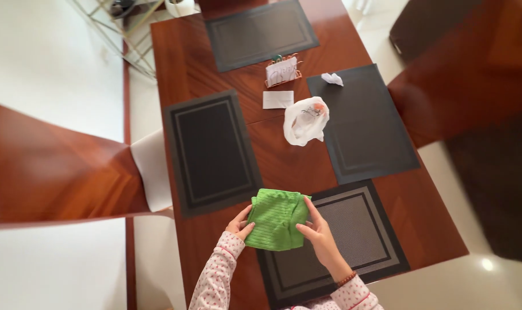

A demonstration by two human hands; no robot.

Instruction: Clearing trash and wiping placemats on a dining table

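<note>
Here both hands, left (239, 224) and right (317, 231), pinch a green cloth (275, 219) by its side edges; bare surface (289, 158) lies at 12 o'clock.

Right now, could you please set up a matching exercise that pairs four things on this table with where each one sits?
Things:
1. green cloth
2. white plastic bag
3. crumpled white paper
4. napkin holder

Places:
A. on the far corner of the right-hand placemat
B. on bare wood between the far placemats
C. held in both hands, left hand and right hand
D. straddling the right-hand placemat's left edge

Pairs: 1-C, 2-D, 3-A, 4-B
</note>
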